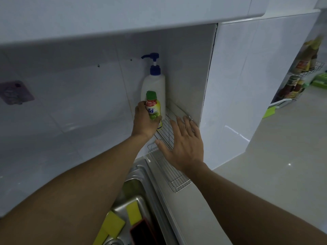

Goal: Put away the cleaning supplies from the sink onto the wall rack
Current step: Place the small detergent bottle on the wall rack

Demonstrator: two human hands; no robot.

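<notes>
My left hand (144, 121) grips a small yellow dish-soap bottle (153, 107) with a green cap, upright on the upper tier of the wire wall rack (167, 129) in the tiled corner. Behind it stands a tall white pump bottle (154, 84) with a blue pump. My right hand (184, 144) is spread open with nothing in it, over the rack's front edge. A lower wire tier (174, 177) hangs just above the counter. Down in the steel sink (138, 181) lie yellow sponges (113, 224), with another sponge (133, 212) beside a dark red-edged object (143, 233).
A white cabinet (106, 15) overhangs the corner. A purple wall hook (16, 92) sticks to the tiles at left. At far right a second wire rack (304, 71) holds sauce bottles, with green cloths (269, 112) on the pale counter (265, 174).
</notes>
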